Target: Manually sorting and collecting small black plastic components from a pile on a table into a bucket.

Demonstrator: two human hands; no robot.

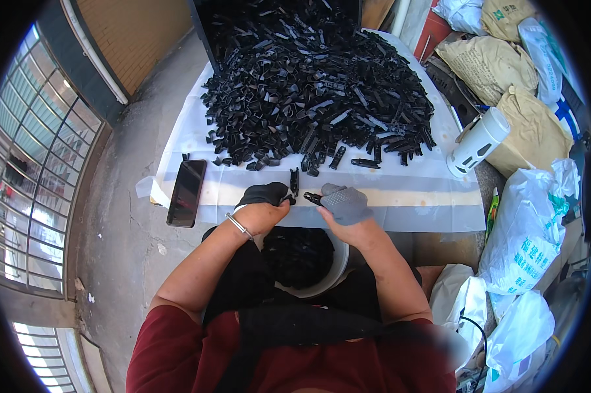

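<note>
My right hand [346, 204], in a grey dotted fingerless glove, pinches a small black plastic clip [312, 198] at the table's near edge. Beside it, my left hand [264, 204] wears a black glove and has its fingers closed; a small black piece [290, 200] shows at the fingertips, its kind hard to make out. Just beyond the left fingers lies a long black plastic part [294, 181]. Farther back, a large heap of black plastic parts [321, 92] covers much of the white-sheeted table [400, 185]. Below my hands, a white bucket [338, 265] holds more black parts.
A dark phone [186, 193] lies at the table's left corner. On the right edge stands a white tumbler [479, 142], tilted in view. Beyond it are stacked tan sacks [528, 131] and white plastic bags [521, 229]. A barred window [33, 157] is on the left.
</note>
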